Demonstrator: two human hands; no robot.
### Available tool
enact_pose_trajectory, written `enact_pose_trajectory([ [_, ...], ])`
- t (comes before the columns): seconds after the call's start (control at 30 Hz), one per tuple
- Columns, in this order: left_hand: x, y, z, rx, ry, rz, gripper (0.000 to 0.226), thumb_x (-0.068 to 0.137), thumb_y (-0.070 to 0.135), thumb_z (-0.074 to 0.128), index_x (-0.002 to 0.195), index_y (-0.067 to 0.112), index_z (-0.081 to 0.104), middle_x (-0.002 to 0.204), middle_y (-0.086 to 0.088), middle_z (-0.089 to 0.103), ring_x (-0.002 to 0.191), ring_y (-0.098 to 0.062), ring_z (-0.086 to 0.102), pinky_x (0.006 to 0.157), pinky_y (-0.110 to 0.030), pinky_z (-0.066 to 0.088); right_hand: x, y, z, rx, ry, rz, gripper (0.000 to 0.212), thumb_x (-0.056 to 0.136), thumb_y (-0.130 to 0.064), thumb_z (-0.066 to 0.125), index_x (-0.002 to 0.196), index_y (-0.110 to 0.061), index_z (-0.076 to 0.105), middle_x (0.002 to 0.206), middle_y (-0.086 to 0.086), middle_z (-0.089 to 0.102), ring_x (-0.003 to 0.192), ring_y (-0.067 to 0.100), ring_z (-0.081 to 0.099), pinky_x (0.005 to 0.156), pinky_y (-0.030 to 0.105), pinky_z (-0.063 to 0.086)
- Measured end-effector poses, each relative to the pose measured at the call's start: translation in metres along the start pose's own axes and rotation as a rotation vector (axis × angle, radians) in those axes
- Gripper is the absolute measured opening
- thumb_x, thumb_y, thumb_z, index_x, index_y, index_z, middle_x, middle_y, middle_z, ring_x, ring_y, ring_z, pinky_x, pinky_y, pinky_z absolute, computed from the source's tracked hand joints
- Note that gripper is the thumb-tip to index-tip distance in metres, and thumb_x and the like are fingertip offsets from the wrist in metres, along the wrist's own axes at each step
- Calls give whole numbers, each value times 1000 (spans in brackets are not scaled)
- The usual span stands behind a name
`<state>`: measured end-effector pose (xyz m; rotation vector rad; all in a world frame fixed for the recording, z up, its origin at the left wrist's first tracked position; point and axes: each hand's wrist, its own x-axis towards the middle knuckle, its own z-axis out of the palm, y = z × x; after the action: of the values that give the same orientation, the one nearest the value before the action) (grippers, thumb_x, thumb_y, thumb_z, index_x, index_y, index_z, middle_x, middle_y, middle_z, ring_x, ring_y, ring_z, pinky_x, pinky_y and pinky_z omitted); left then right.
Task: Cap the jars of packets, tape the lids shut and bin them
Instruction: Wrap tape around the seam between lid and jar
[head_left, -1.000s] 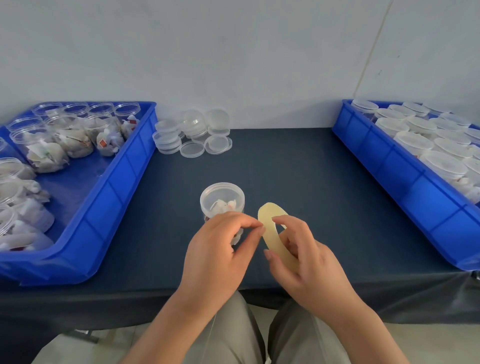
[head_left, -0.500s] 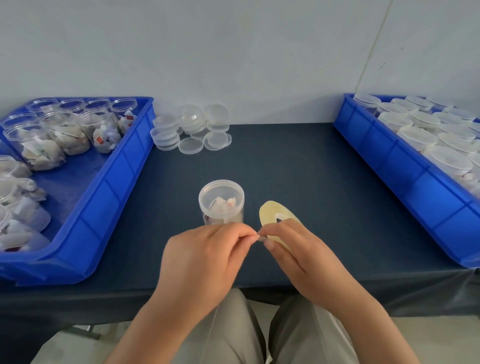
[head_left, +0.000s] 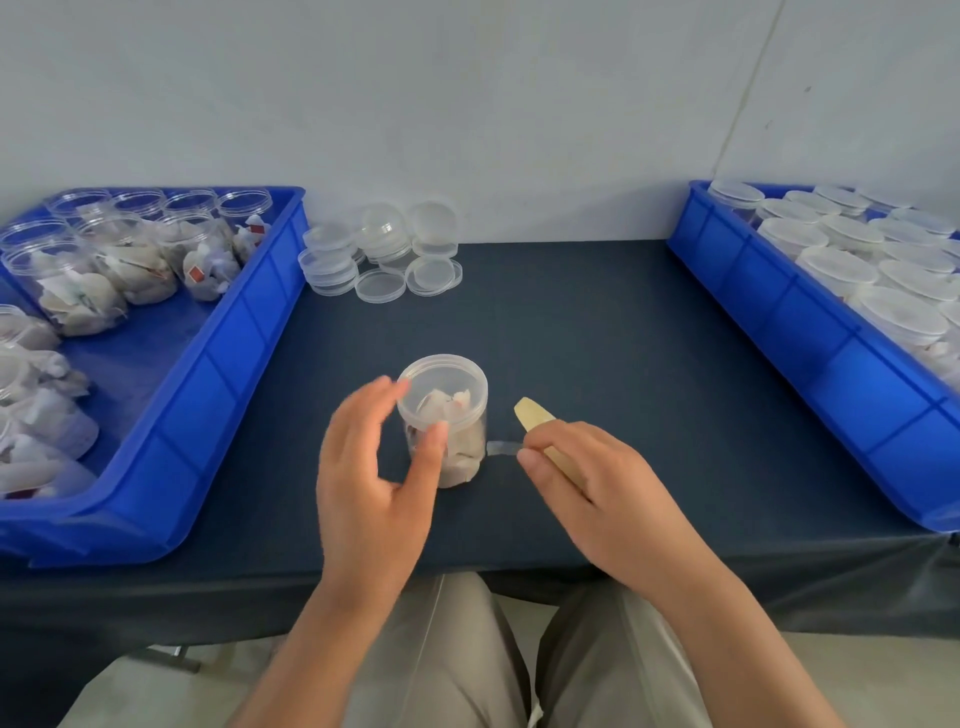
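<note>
Head: jar (head_left: 457, 382) in L hand (head_left: 363, 488), R hand (head_left: 597, 483) w/ tape (head_left: 535, 414) beside

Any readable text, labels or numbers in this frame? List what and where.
No text in the head view can be read.
Red tags on the packets in the left bin: too small and blurred to read.
Capped jar, tape roll, loose lids: no print visible.
</note>
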<state>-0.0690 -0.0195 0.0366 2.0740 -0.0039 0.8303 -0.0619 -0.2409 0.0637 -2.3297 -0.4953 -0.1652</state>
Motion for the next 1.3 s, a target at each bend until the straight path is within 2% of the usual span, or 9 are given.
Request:
enact_pose_trajectory([
  [0.1,9,-5,19,-165,-179,-291,96,78,67,80,157,36,35,148,38,43,142,9,41,107,-8,38,3,0,-2,5,19,15,19,106,-55,44,100,-43,57,85,-12,58,86,13,58,68,27,49],
  [0.2,23,-12,32,-284,-228,-294,88,71,54,93,144,36,46,130,35,56,126,5,56,92,-6,47,5,-3,-4,-13,-8,16,20,105,-56,43,100,-43,58,86,-13,61,88,11,59,68,22,47],
  [0.37,29,-20,19,-276,-298,-273,71,71,71,80,133,54,51,126,37,60,118,11,59,85,-1,46,6,-3,-11,21,-43,74,25,104,-57,40,91,-43,56,83,-12,60,80,10,58,64,15,42],
  [0.53,27,-18,20,-363,-326,-338,88,77,77,65,156,46,41,139,38,52,127,18,50,87,4,42,16,-1,-9,16,-93,153,27,104,-56,44,90,-38,59,85,-19,61,75,2,57,63,11,43],
  [0.67,27,-9,19,-381,-352,-288,61,90,66,59,147,57,39,135,33,57,123,9,58,89,-3,47,25,-7,-6,91,-94,167,27,106,-53,47,89,-36,60,84,-4,66,61,6,51,57,15,42],
  [0.8,30,-2,21,-382,-343,-285,48,89,65,54,135,53,47,123,35,58,114,5,62,82,-7,50,32,-13,-5,100,-92,164,29,108,-49,49,82,-38,58,74,-13,61,59,5,49,57,16,41],
  [0.9,30,-1,22,-378,-337,-263,47,87,67,56,131,53,46,123,34,58,114,2,64,84,-11,53,36,-13,-1,64,-86,172,29,108,-48,51,82,-38,57,68,-17,56,59,6,48,56,15,41],
  [1.07,26,-2,24,-335,-304,-205,68,71,69,83,126,54,46,123,29,62,115,1,65,85,-10,52,38,-14,3,30,-82,167,26,109,-45,50,85,-38,58,75,-30,57,70,-4,55,64,9,42],
  [1.3,25,-3,26,-278,-257,-167,67,72,78,81,124,54,47,123,25,61,116,-2,64,83,-10,53,38,-14,4,37,-81,164,26,110,-42,50,86,-37,59,73,-28,57,68,-3,54,62,11,43],
])
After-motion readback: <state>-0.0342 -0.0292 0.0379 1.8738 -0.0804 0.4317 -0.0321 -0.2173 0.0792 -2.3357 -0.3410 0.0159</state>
